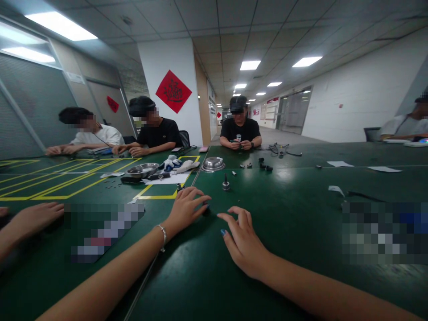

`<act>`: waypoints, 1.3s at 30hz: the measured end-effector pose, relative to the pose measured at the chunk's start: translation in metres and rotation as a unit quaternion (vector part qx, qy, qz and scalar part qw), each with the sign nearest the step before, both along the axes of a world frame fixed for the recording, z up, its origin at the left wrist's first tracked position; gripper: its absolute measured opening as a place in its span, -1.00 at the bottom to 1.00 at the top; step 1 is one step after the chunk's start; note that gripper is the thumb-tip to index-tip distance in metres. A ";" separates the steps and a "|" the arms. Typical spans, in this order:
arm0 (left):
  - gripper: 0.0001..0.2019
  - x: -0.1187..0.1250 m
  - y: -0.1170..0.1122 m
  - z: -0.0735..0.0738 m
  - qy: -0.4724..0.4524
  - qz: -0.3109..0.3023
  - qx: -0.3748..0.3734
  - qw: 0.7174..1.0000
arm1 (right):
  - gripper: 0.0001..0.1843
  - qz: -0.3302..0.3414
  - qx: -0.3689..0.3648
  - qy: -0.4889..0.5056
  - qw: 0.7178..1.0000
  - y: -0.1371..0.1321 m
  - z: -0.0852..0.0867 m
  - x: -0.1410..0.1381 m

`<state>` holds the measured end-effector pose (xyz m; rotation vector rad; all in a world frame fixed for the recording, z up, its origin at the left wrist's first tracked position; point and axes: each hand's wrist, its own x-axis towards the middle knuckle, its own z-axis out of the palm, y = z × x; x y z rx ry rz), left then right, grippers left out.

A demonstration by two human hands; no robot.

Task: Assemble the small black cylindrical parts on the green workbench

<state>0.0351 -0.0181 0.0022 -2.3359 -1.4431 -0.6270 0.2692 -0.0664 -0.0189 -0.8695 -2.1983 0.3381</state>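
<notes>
Two shallow round steel bowls [213,164] mid-frame on the dark green surface [301,214], contents unclear, left hand [185,208] loosely curled, fingertips on a small dark part [206,209], right hand [242,240] slack-fingered, empty, just beside.

Your left hand [185,207] lies on the counter [301,187] beside your right hand [242,240]. Behind them stands a metal part [226,183]; farther back, gloves [175,164] lie between a left bowl [143,170] and a right bowl [213,164].

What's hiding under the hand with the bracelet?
The left hand lies palm down on the green table. A small dark thing peeks out by its fingertips; anything under the palm is covered.
</notes>
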 end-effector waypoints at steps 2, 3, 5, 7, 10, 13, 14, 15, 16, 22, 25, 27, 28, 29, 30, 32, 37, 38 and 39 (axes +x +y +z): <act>-0.76 -0.009 0.003 0.000 0.012 0.050 0.035 0.998 | -0.55 0.002 -0.001 -0.005 1.000 0.000 0.000 0.000; -0.77 -0.014 0.005 0.000 0.014 0.075 0.048 0.996 | -0.55 0.003 -0.004 -0.008 1.000 -0.001 0.001 0.000; -0.77 -0.022 0.007 0.000 0.012 0.124 0.064 0.990 | -0.55 0.005 -0.009 -0.013 1.000 -0.001 0.001 0.000; -0.78 -0.028 0.009 0.001 -0.001 0.171 0.073 0.983 | -0.55 0.008 -0.011 -0.017 1.000 -0.001 0.002 0.001; -0.79 -0.037 0.011 0.002 -0.023 0.235 0.072 0.969 | -0.56 0.011 -0.012 -0.023 1.000 -0.002 0.002 0.001; -0.79 -0.043 0.014 0.001 -0.033 0.280 0.068 0.957 | -0.57 0.012 -0.008 -0.030 0.999 -0.002 0.003 0.000; -0.78 -0.044 0.015 0.001 -0.035 0.292 0.070 0.953 | -0.57 0.013 -0.007 -0.032 0.999 -0.002 0.003 0.000; -0.77 -0.046 0.016 0.000 -0.037 0.303 0.074 0.949 | -0.57 0.014 -0.007 -0.036 0.999 -0.002 0.003 0.000; -0.76 -0.046 0.017 0.000 -0.040 0.314 0.081 0.945 | -0.57 0.016 -0.007 -0.039 0.999 -0.002 0.004 0.001; -0.67 -0.048 0.018 -0.002 -0.030 0.323 0.113 0.939 | -0.58 0.023 -0.019 -0.053 0.998 -0.002 0.005 0.001; -0.59 -0.049 0.019 -0.005 -0.008 0.316 0.115 0.942 | -0.58 0.026 -0.014 -0.057 0.998 -0.003 0.005 0.001; -0.54 -0.051 0.019 -0.008 0.016 0.306 0.104 0.946 | -0.58 0.029 -0.012 -0.059 0.998 -0.002 0.005 0.001; -0.52 -0.051 0.019 -0.009 0.029 0.300 0.096 0.949 | -0.59 0.031 -0.014 -0.060 0.998 -0.002 0.005 0.001; -0.51 -0.052 0.020 -0.011 0.041 0.295 0.089 0.950 | -0.59 0.034 -0.017 -0.062 0.997 -0.002 0.005 0.001; -0.52 -0.052 0.020 -0.012 0.051 0.290 0.086 0.952 | -0.58 0.035 -0.019 -0.064 0.997 -0.002 0.005 0.002; -0.55 -0.052 0.021 -0.014 0.065 0.276 0.090 0.955 | -0.58 0.037 -0.023 -0.067 0.997 -0.002 0.005 0.002; -0.61 -0.049 0.022 -0.013 0.073 0.235 0.107 0.963 | -0.58 0.039 -0.021 -0.071 0.997 -0.003 0.006 0.002; -0.62 -0.049 0.022 -0.013 0.070 0.227 0.108 0.965 | -0.58 0.039 -0.020 -0.072 0.996 -0.003 0.005 0.002; -0.63 -0.048 0.022 -0.013 0.066 0.219 0.109 0.967 | -0.58 0.039 -0.020 -0.073 0.996 -0.003 0.005 0.002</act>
